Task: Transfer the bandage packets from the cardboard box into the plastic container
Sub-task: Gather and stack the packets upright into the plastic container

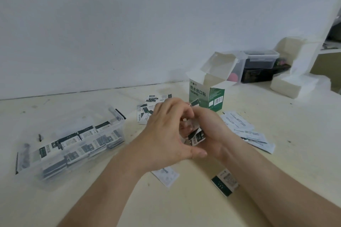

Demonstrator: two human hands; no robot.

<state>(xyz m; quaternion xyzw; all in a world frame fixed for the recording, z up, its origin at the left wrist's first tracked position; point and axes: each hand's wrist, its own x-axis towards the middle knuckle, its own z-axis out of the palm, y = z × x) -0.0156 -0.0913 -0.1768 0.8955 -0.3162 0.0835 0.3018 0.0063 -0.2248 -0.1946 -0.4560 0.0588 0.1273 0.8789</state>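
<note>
A green and white cardboard box (pixel 206 96) stands upright with its flaps open, just behind my hands. My left hand (pixel 166 134) and my right hand (pixel 212 134) meet at the table's middle and together grip a small stack of bandage packets (pixel 196 136). To the left lies a clear plastic container (pixel 73 145) filled with several green and white packets. Loose packets lie behind my left hand (pixel 147 110), to the right (pixel 247 131), and near my forearms (pixel 166 175) (pixel 225 182).
A pale table top (pixel 184 204) runs to a white wall at the back. At the back right stand a clear lidded tub (pixel 258 59) on a dark case, a white foam block (pixel 295 84) and a shelf edge.
</note>
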